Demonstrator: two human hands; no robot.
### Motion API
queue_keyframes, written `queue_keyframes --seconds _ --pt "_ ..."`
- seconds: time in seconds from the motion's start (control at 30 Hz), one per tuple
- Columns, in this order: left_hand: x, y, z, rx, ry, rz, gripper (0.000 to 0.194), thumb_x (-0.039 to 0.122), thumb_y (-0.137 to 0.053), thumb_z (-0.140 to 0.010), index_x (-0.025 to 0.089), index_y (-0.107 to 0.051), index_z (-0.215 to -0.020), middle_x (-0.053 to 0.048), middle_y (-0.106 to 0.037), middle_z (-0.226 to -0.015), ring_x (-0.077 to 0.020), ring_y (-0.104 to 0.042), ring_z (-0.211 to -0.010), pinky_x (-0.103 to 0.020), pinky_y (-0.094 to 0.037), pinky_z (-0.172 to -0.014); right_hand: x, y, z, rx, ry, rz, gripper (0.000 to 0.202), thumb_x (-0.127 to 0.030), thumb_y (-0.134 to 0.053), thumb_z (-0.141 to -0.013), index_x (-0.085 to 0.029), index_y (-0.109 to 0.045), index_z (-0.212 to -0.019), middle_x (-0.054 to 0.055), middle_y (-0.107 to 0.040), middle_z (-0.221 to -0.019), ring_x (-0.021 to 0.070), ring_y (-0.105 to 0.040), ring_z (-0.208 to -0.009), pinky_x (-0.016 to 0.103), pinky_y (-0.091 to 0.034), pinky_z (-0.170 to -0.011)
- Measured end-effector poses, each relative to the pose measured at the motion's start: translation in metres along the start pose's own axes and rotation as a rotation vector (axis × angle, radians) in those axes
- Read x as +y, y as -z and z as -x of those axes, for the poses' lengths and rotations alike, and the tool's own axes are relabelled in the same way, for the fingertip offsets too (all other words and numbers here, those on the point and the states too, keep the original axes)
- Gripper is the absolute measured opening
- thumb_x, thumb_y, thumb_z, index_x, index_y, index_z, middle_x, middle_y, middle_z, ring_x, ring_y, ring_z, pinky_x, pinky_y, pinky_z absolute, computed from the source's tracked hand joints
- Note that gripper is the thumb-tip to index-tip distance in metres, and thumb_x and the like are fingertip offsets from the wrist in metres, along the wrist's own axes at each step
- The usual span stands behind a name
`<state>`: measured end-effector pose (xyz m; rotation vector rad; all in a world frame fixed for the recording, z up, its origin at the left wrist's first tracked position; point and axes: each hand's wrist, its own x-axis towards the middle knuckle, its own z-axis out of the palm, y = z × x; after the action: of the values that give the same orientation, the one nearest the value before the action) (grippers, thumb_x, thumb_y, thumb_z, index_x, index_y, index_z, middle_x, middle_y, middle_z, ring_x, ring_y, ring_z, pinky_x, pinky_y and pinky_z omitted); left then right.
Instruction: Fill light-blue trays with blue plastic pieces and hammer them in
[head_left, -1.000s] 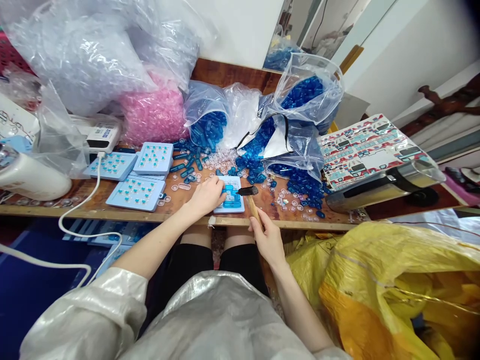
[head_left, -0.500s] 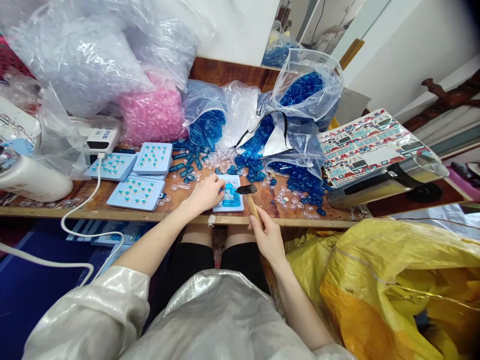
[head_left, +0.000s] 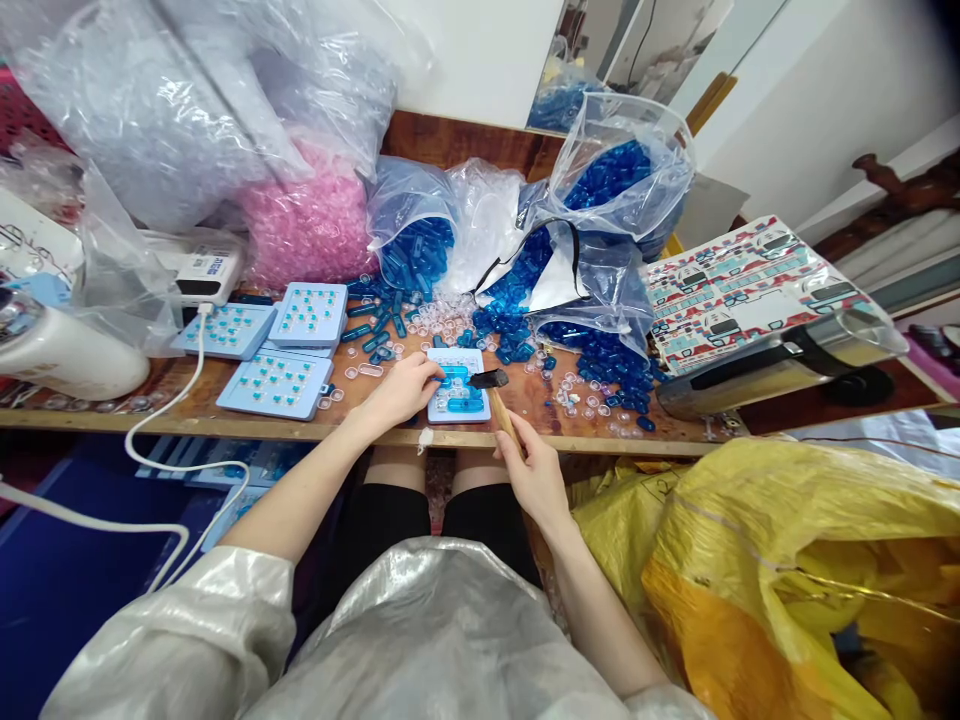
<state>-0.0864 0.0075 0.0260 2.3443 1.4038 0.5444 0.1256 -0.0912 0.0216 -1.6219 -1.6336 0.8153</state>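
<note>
My right hand (head_left: 531,458) is wrapped round the wooden handle of a small hammer (head_left: 504,410). Its dark head lies over the right side of a light blue square plate (head_left: 459,414) near the table's front edge. Translucent blue oblong pieces (head_left: 465,404) and small clear pieces sit on this plate. At the plate's left edge is my left hand (head_left: 405,390), its fingers drawn together with the tips by an upper blue piece. Whatever the fingertips may pinch is too small to make out.
Light blue plates with small turquoise dots (head_left: 271,384) are stacked at left, beside a white cable (head_left: 196,365). Loose blue pieces (head_left: 379,335) and clear rings (head_left: 442,322) lie behind. Bags of blue pieces (head_left: 611,180) and pink pieces (head_left: 311,225) line the back. A yellow sack (head_left: 720,520) stands at right.
My left hand has shifted slightly left, uncovering more of the plate's left side. The hammer stays in my right hand with its head over the plate. The whole view has shifted very slightly.
</note>
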Motion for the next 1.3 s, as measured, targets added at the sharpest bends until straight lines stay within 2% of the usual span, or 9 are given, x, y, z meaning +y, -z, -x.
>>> queue_keyframes --seconds 0.23,0.37,0.47,0.57,0.7,0.8,1.03,1.17,1.3 --pt "0.000 0.000 -0.004 -0.012 -0.019 -0.006 0.020 0.017 -0.045 -0.080 0.014 -0.063 -0.088 -0.008 -0.056 -0.087 -0.0182 -0.056 -0.084 -0.032 -0.046 -0.081 -0.021 -0.006 -0.020 -0.040 0.171 0.172 0.039 -0.032 -0.040 -0.088 -0.023 -0.051 -0.124 0.008 -0.065 -0.107 0.0225 -0.063 -0.090 0.032 -0.046 -0.078" --pt "-0.003 0.003 0.000 0.003 -0.001 0.030 0.020 0.018 -0.045 -0.080 0.016 -0.062 -0.089 -0.006 -0.058 -0.088 -0.0176 -0.056 -0.087 -0.031 -0.045 -0.082 -0.024 0.000 -0.022 -0.066 0.154 0.184 0.037 -0.032 -0.040 -0.088 -0.025 -0.052 -0.122 0.005 -0.067 -0.102 0.0216 -0.063 -0.085 0.032 -0.046 -0.075" --pt "0.003 0.001 -0.002 0.140 0.023 0.032 0.025 0.027 -0.043 -0.085 0.016 -0.058 -0.103 -0.009 -0.057 -0.103 -0.0199 -0.053 -0.100 -0.035 -0.042 -0.090 -0.014 0.011 -0.016 0.034 0.094 0.064 0.038 -0.036 -0.039 -0.088 -0.021 -0.052 -0.121 0.004 -0.066 -0.092 0.0176 -0.061 -0.076 0.028 -0.046 -0.071" --pt "0.020 -0.014 -0.014 0.222 -0.016 -0.065 0.046 0.042 -0.048 -0.084 0.016 -0.047 -0.122 -0.015 -0.041 -0.132 -0.0282 -0.031 -0.127 -0.046 -0.027 -0.103 0.000 0.018 -0.010 0.064 -0.051 -0.040 0.041 -0.041 -0.040 -0.087 -0.018 -0.053 -0.118 -0.001 -0.057 -0.064 0.0125 -0.051 -0.052 0.023 -0.043 -0.053" --pt "0.038 -0.043 -0.036 0.079 -0.123 -0.165 0.059 0.054 -0.047 -0.081 0.019 -0.042 -0.129 -0.014 -0.025 -0.145 -0.0325 -0.011 -0.135 -0.058 -0.005 -0.105 0.011 0.020 -0.006 0.079 -0.142 -0.184 0.040 -0.044 -0.041 -0.086 -0.017 -0.052 -0.113 -0.004 -0.050 -0.058 0.0085 -0.040 -0.041 0.021 -0.036 -0.043" --pt "0.035 -0.047 -0.040 -0.021 -0.127 -0.103 0.059 0.056 -0.040 -0.083 0.022 -0.038 -0.132 -0.012 -0.024 -0.146 -0.0294 -0.011 -0.136 -0.054 -0.007 -0.107 0.012 0.023 -0.003 0.076 -0.138 -0.215 0.039 -0.044 -0.042 -0.085 -0.018 -0.053 -0.111 -0.005 -0.051 -0.058 0.0079 -0.039 -0.040 0.020 -0.036 -0.042" --pt "0.023 -0.028 0.008 0.416 0.244 0.111 0.036 0.037 -0.036 -0.089 0.017 -0.045 -0.118 -0.013 -0.042 -0.129 -0.0219 -0.034 -0.124 -0.040 -0.028 -0.104 0.015 0.012 -0.027 0.021 -0.086 -0.456 0.033 -0.046 -0.048 -0.081 -0.018 -0.057 -0.097 0.007 -0.065 -0.093 0.0145 -0.061 -0.074 0.028 -0.052 -0.066" --pt "0.030 -0.039 0.013 0.339 0.381 0.381 0.041 0.033 -0.051 -0.081 0.015 -0.042 -0.117 -0.014 -0.046 -0.123 -0.0212 -0.045 -0.115 -0.035 -0.041 -0.094 0.020 -0.008 -0.054 -0.017 -0.153 -0.624 0.034 -0.048 -0.055 -0.075 -0.018 -0.060 -0.091 0.009 -0.066 -0.102 0.0195 -0.064 -0.089 0.035 -0.052 -0.079" --pt "0.034 -0.037 -0.005 0.283 0.583 0.805 0.037 0.029 -0.042 -0.086 0.014 -0.039 -0.120 -0.012 -0.055 -0.114 -0.0147 -0.060 -0.089 -0.027 -0.050 -0.074 0.027 -0.016 -0.063 -0.040 -0.146 -0.652 0.036 -0.049 -0.054 -0.075 -0.017 -0.059 -0.090 0.011 -0.066 -0.104 0.0228 -0.064 -0.093 0.040 -0.051 -0.083"
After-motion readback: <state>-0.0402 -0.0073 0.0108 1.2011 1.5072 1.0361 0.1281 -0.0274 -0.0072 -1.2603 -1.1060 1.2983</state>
